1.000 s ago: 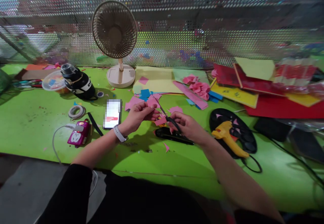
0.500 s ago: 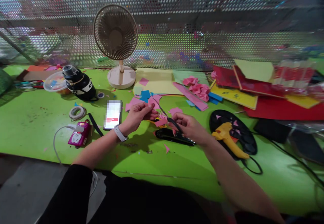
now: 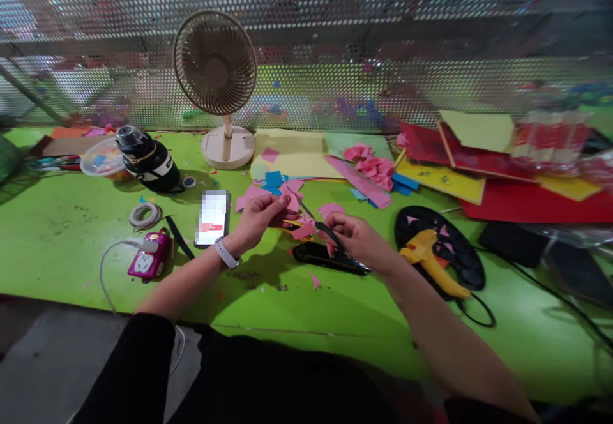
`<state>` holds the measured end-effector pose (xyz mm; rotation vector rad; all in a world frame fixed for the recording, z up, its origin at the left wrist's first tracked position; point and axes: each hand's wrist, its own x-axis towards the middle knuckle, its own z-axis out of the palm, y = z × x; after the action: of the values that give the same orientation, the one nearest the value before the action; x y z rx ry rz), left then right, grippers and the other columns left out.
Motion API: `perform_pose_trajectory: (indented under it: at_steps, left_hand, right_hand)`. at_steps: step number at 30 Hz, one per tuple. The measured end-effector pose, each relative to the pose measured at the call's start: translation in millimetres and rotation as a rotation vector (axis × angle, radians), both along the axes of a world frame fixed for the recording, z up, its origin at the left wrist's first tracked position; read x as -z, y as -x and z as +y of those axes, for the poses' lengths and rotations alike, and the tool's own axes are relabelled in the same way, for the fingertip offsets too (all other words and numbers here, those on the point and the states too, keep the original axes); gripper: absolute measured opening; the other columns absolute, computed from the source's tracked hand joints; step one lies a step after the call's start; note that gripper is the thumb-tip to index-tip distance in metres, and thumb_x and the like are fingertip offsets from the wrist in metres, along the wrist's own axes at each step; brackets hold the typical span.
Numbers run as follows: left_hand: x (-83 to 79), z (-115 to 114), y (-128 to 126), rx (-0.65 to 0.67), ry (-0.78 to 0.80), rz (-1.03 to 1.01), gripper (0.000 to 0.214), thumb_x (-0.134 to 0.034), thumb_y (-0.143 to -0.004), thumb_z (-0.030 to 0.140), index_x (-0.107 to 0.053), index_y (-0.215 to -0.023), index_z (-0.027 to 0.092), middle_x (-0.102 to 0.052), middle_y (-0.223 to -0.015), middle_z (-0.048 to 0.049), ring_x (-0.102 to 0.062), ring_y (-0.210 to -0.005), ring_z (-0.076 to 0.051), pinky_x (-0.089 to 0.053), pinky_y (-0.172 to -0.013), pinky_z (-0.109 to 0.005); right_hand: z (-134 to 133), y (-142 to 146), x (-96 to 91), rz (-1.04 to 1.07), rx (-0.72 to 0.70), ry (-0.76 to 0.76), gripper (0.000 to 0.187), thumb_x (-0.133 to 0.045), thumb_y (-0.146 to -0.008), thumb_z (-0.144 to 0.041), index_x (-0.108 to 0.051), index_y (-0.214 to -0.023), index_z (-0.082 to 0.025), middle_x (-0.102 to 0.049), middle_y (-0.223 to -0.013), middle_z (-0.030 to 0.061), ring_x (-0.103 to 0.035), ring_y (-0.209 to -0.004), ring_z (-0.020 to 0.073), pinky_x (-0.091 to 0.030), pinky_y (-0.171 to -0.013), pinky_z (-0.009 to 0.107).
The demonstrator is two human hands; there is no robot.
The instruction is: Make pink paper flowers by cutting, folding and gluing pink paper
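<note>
My left hand (image 3: 262,218) is closed, thumb and fingers pinching a small piece of pink paper (image 3: 293,203). In my right hand (image 3: 355,237) are black-handled scissors (image 3: 330,234), their blades pointing up and left toward that paper. Whether the blades touch it I cannot tell. Below the hands lies a black stapler (image 3: 330,258), partly covered by the right hand. Pink paper scraps (image 3: 252,196) and blue paper pieces (image 3: 274,181) are spread just behind the left hand. A pink offcut (image 3: 314,280) sits on the green table (image 3: 287,312) in front.
A fan (image 3: 215,66) stands at the back. Left are a phone (image 3: 213,216), a tape roll (image 3: 144,215), a purple power adapter (image 3: 149,258) and a black bottle (image 3: 148,159). Right are a yellow glue gun (image 3: 433,264) on a black pad, crumpled pink paper (image 3: 376,170) and red sheets (image 3: 541,204).
The camera view has shifted slightly. Both hands keep nearly the same pose, with the paper pinched in the left and the scissors in the right; the scissor blades look slightly lower beside the paper.
</note>
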<state>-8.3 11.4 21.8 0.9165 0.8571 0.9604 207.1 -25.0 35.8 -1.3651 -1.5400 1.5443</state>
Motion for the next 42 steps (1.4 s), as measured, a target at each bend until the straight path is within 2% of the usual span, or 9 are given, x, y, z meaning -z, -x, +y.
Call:
perform_pose_trajectory:
  at_steps: [8, 12, 16, 22, 27, 32, 37, 42]
  left_hand:
    - [2.3, 1, 2, 0.114, -0.014, -0.006, 0.041, -0.082, -0.073, 0.048, -0.066, -0.086, 0.012, -0.075, -0.079, -0.0068, -0.074, -0.072, -0.014, -0.059, -0.069, -0.025]
    - [3.2, 2, 4, 0.100, -0.009, 0.007, 0.038, -0.081, -0.076, 0.046, -0.067, -0.086, 0.012, -0.075, -0.078, -0.0063, -0.074, -0.072, -0.013, -0.059, -0.068, -0.023]
    - [3.4, 3, 4, 0.062, -0.026, 0.010, 0.039, -0.081, -0.075, 0.047, -0.067, -0.088, 0.012, -0.074, -0.075, -0.0047, -0.073, -0.070, -0.013, -0.058, -0.066, -0.022]
    - [0.9, 1, 4, 0.122, -0.053, 0.056, 0.043, -0.081, -0.074, 0.048, -0.067, -0.088, 0.011, -0.074, -0.076, -0.0061, -0.073, -0.071, -0.014, -0.060, -0.072, -0.027]
    - [0.8, 3, 6, 0.147, -0.047, 0.061, 0.041, -0.080, -0.076, 0.048, -0.067, -0.088, 0.010, -0.075, -0.076, -0.0071, -0.073, -0.068, -0.013, -0.060, -0.070, -0.027]
    - [-0.9, 4, 9, 0.168, -0.039, 0.041, 0.039, -0.080, -0.077, 0.046, -0.065, -0.083, 0.011, -0.075, -0.074, -0.0070, -0.072, -0.065, -0.012, -0.059, -0.066, -0.024]
    - [0.8, 7, 10, 0.176, -0.014, 0.011, 0.037, -0.081, -0.077, 0.043, -0.063, -0.088, 0.012, -0.076, -0.079, -0.0068, -0.075, -0.070, -0.015, -0.056, -0.058, -0.020]
    - [8.6, 11, 5, 0.119, 0.116, -0.052, 0.040, -0.069, -0.085, 0.052, -0.059, -0.083, 0.013, -0.071, -0.070, -0.0049, -0.076, -0.070, -0.020, -0.055, -0.051, -0.021]
  right_hand:
    - [0, -1, -2.1, 0.059, -0.005, 0.024, 0.057, -0.082, -0.059, -0.067, -0.051, -0.075, -0.021, -0.059, -0.059, -0.0027, -0.051, -0.048, 0.0097, -0.033, -0.041, 0.022]
    - [0, -1, -2.1, 0.061, -0.001, 0.001, 0.057, -0.081, -0.060, -0.069, -0.052, -0.073, -0.021, -0.057, -0.056, -0.0031, -0.050, -0.047, 0.0091, -0.036, -0.043, 0.023]
    - [-1, -1, -3.2, 0.048, 0.000, 0.016, 0.058, -0.079, -0.061, -0.070, -0.051, -0.073, -0.022, -0.057, -0.055, -0.0033, -0.050, -0.046, 0.0090, -0.033, -0.042, 0.022]
    - [-1, -2, -2.6, 0.052, -0.012, 0.034, 0.058, -0.080, -0.061, -0.069, -0.051, -0.076, -0.021, -0.059, -0.058, -0.0024, -0.053, -0.049, 0.0105, -0.031, -0.043, 0.023]
    - [0, -3, 0.2, 0.064, -0.005, 0.005, 0.056, -0.081, -0.061, -0.067, -0.052, -0.074, -0.021, -0.057, -0.058, -0.0028, -0.050, -0.047, 0.0096, -0.033, -0.044, 0.024]
    - [-1, -3, 2.2, 0.061, 0.035, -0.013, 0.056, -0.082, -0.060, -0.067, -0.053, -0.072, -0.020, -0.057, -0.053, -0.0029, -0.048, -0.043, 0.0087, -0.030, -0.042, 0.023]
    - [4, -12, 0.3, 0.065, 0.113, -0.074, 0.053, -0.083, -0.060, -0.065, -0.055, -0.075, -0.022, -0.060, -0.056, -0.0029, -0.055, -0.048, 0.0113, -0.037, -0.043, 0.023]
    - [19, -31, 7.4, -0.093, 0.244, -0.174, 0.053, -0.077, -0.063, -0.069, -0.058, -0.078, -0.022, -0.064, -0.059, -0.0002, -0.050, -0.045, 0.0118, -0.033, -0.040, 0.024]
